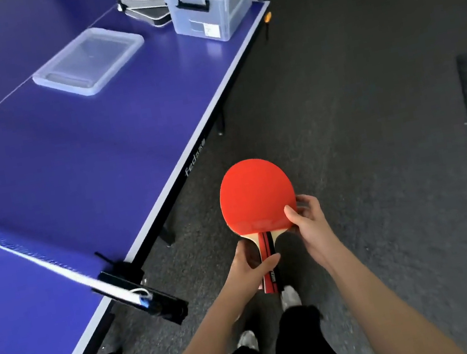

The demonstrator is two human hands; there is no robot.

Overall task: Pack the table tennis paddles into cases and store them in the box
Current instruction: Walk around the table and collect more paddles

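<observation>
Dark carpet (356, 125) lies beside the blue table (84, 158), where a clear box (210, 1), cut off at the top edge, stands next to grey cases (140, 5) and a lid (89, 60). Over the carpet, the left hand (250, 273) grips the red paddle (255, 196) by its handle; the right hand (308, 223) pinches the blade's edge. A second paddle beneath is hard to make out.

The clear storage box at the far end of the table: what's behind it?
Left of and behind the clear storage box, flat grey paddle cases lie stacked on the table. The box covers their right ends, so their count is unclear. Its contents are blurred.
</observation>
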